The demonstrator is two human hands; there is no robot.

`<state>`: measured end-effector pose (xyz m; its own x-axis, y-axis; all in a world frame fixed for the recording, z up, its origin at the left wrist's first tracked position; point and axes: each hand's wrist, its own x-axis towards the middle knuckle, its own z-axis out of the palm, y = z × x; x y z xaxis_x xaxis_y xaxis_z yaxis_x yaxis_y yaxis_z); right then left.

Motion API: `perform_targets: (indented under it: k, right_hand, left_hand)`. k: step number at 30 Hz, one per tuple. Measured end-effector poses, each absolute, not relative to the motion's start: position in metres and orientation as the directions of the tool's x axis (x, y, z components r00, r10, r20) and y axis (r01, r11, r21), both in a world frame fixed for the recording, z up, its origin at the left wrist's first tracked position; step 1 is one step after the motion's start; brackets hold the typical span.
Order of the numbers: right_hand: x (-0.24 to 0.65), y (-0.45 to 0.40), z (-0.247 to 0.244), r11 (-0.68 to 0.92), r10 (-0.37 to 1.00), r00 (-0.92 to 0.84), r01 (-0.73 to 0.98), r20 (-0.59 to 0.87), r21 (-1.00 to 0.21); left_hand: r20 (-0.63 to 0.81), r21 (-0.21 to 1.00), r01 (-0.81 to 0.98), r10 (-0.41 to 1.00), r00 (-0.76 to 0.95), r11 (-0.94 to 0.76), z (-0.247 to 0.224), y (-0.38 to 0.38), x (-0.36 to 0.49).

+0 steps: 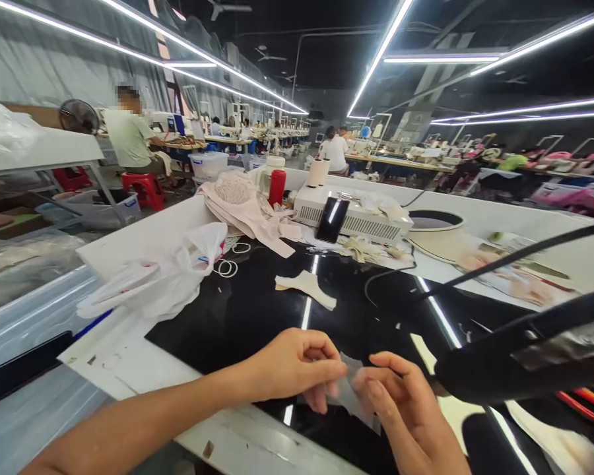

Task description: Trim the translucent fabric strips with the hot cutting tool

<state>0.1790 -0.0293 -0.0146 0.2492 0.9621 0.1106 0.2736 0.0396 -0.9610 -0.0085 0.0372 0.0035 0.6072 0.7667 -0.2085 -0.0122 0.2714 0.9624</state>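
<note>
A small piece of sheer whitish fabric (pixel 354 396) is stretched between my two hands, low over a glossy black work surface (pixel 247 297). My left hand (pixel 301 369) pinches its left side between thumb and fingers. On the right edge, my right hand (pixel 408 412) has its thumb and fingers closed, the tips slightly blurred. Beyond them a cream cut fabric piece (pixel 309 287) lies flat on the black surface. More pale cut pieces (pixel 450 412) lie right of my right hand, partly under a black machine arm (pixel 495 359).
A white plastic bag (pixel 178 277) and a beige bra (pixel 237 204) lie at the left. Behind stand a phone (pixel 332 220), a white machine box (pixel 366 221), a thread cone (pixel 318 173) and a red bottle (pixel 276 189). Seated people work farther back.
</note>
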Motion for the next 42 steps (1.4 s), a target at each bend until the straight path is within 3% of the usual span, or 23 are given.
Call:
perform_targets:
  k: [5,9,13,18,23,26,30,42]
  right_hand:
    - [0.185,-0.030,-0.016,0.063,0.983,0.121,0.473,0.136,-0.879]
    - [0.194,-0.023,-0.026,0.185,0.967,0.032,0.591,0.251,-0.786]
    - [0.195,-0.019,-0.032,0.324,0.922,-0.068,0.677,0.382,-0.661]
    - [0.187,-0.019,-0.030,0.426,0.852,-0.178,0.782,0.492,-0.455]
    - [0.182,-0.019,-0.031,0.439,0.803,-0.244,0.859,0.544,-0.262]
    - [0.180,-0.018,-0.033,0.435,0.786,-0.271,0.881,0.556,-0.186]
    - [0.180,-0.018,-0.034,0.428,0.769,-0.287,0.895,0.571,-0.126]
    - [0.180,-0.019,-0.032,0.407,0.778,-0.283,0.907,0.560,-0.106]
  left_hand:
    - [-0.214,0.977,0.123,0.819,0.532,0.175,0.000,0.042,-0.014]
    - [-0.158,0.949,0.316,0.871,0.466,0.003,0.002,0.042,-0.018]
    - [-0.036,0.790,0.559,0.892,0.451,-0.251,0.009,0.039,-0.019]
    - [0.019,0.561,0.697,0.849,0.529,-0.447,0.007,0.036,-0.018]
    - [0.077,0.270,0.723,0.763,0.641,-0.635,-0.007,0.036,-0.020]
    - [0.110,0.170,0.712,0.731,0.674,-0.681,-0.015,0.035,-0.022]
    - [0.155,0.155,0.716,0.732,0.663,-0.681,-0.018,0.034,-0.022]
    - [0.197,0.098,0.689,0.693,0.694,-0.718,-0.014,0.033,-0.021]
